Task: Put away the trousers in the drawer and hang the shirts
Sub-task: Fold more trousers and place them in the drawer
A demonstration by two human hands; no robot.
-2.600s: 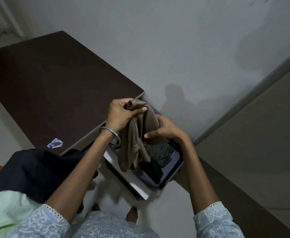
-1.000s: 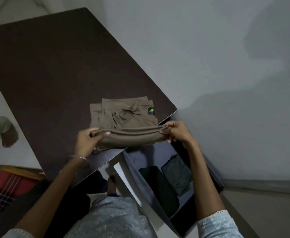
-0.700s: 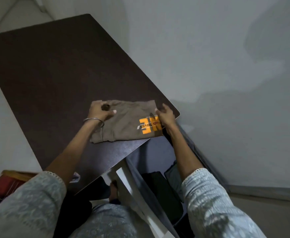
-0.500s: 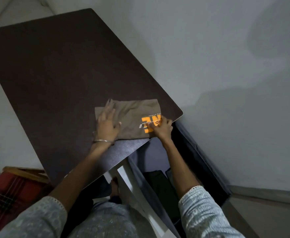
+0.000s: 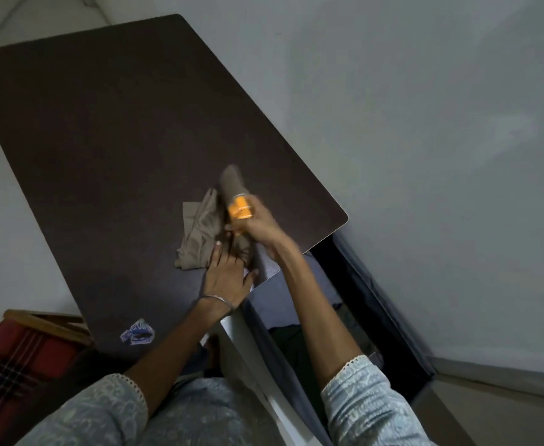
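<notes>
Folded olive-brown trousers (image 5: 199, 235) with an orange print lie near the right end of the dark brown tabletop (image 5: 109, 130). My right hand (image 5: 257, 225) grips their right side and lifts it over toward the left, blurred with motion. My left hand (image 5: 227, 278) rests flat on the tabletop with its fingertips pressing the near edge of the trousers. Below the table's right corner the drawer (image 5: 373, 304) stands open, with dark folded clothes (image 5: 291, 341) inside, partly hidden by my right arm.
A grey wall runs along the right, close behind the drawer. A red checked fabric item in a wooden frame (image 5: 16, 355) sits at the lower left. A small blue sticker (image 5: 137, 333) marks the table's near edge. Grey floor shows at lower right.
The trousers came up from over the drawer onto the table and were folded flat with the print up. Now my right hand flips the right side over leftward while my left hand holds the near edge.
</notes>
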